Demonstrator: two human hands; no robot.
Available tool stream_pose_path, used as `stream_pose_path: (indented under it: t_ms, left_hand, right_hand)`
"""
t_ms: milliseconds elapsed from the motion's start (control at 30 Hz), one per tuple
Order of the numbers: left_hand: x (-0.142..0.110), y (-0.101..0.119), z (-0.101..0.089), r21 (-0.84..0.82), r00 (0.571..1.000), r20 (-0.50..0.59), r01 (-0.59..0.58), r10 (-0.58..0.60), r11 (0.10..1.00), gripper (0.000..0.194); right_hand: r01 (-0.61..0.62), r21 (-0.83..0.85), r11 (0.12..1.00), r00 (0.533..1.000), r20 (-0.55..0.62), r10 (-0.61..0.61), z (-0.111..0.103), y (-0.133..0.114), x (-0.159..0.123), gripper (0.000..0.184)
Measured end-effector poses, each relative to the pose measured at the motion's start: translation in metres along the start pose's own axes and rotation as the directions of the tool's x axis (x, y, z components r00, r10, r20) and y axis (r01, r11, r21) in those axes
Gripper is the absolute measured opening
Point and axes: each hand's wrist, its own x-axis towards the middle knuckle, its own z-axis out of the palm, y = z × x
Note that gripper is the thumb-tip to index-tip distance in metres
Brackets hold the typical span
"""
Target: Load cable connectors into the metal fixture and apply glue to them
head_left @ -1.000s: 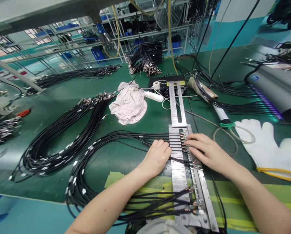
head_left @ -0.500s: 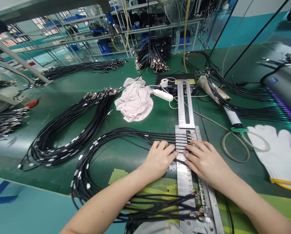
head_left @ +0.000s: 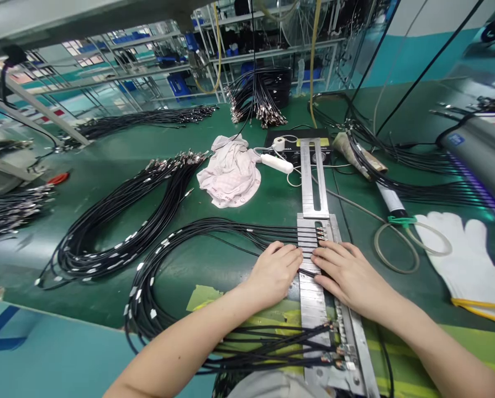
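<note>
A slotted metal fixture [head_left: 312, 301] runs lengthwise in front of me, with several black cables lying side by side in its upper slots and their metal ends [head_left: 321, 232] at the right edge. My left hand [head_left: 277, 273] is closed at the fixture's left side, thumb and fingers on a black cable [head_left: 306, 272]. Across the narrow gap, my right hand [head_left: 349, 275] presses its fingertips on the same cable's end part, which they mostly hide. From the fixture the cable bundle [head_left: 148, 276] loops left and back under my left forearm, to more loose cable ends [head_left: 330, 354] near me.
Another looped cable bundle [head_left: 119, 232] lies to the left, beside a crumpled cloth [head_left: 231, 174]. Behind the fixture sits a black box [head_left: 280, 141] with a white handheld piece [head_left: 277, 163]. A white glove [head_left: 465, 260], a coiled tube [head_left: 380, 255] and a grey lit device [head_left: 479, 155] are at right.
Both hands stay at nearly the same place on the fixture, with only slight finger shifts. The whole view has moved a little.
</note>
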Motion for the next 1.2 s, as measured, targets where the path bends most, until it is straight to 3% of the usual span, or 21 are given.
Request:
stream_pose_path:
  t_ms: [233,333,467,567,733,967,1100,1200]
  left_hand:
    - [0.0,0.0,-0.005,0.013,1.0,0.018,0.015,-0.015,1.0,0.036]
    - [0.001,0.005,-0.015,0.035,1.0,0.011,0.009,-0.01,0.999,0.033]
    - [0.001,0.01,-0.021,0.101,0.996,0.087,0.005,-0.014,0.995,0.015]
    - [0.001,0.009,-0.014,0.159,0.992,0.117,0.035,-0.054,0.987,0.015]
    - [0.001,0.005,-0.007,0.112,0.987,0.128,0.078,-0.092,0.991,0.015]
    - [0.002,0.0,-0.022,-0.088,0.953,0.264,0.178,-0.149,0.98,0.018]
    - [0.001,-0.003,-0.027,-0.12,0.96,0.18,0.238,-0.215,0.964,0.014]
    - [0.0,-0.005,-0.031,-0.041,0.967,0.109,0.236,-0.231,0.971,0.017]
  right_hand:
    - [-0.02,-0.019,1.0,1.0,0.008,0.02,0.0,-0.007,0.004,0.025]
    - [-0.003,0.061,0.998,1.0,0.017,0.002,0.0,0.003,0.002,0.029]
    - [-0.071,0.199,0.978,0.982,-0.157,0.103,-0.006,0.031,-0.004,0.033]
    - [-0.112,0.236,0.965,0.959,-0.23,0.167,-0.011,0.043,-0.007,0.029]
    - [-0.055,0.225,0.973,0.985,-0.146,0.089,-0.016,0.038,-0.006,0.026]
    - [-0.099,0.204,0.974,0.985,-0.116,0.125,-0.02,0.038,-0.009,0.028]
    - [-0.098,0.194,0.976,0.987,-0.107,0.121,-0.02,0.039,-0.011,0.027]
    - [-0.096,0.195,0.976,0.986,-0.117,0.121,-0.02,0.038,-0.011,0.026]
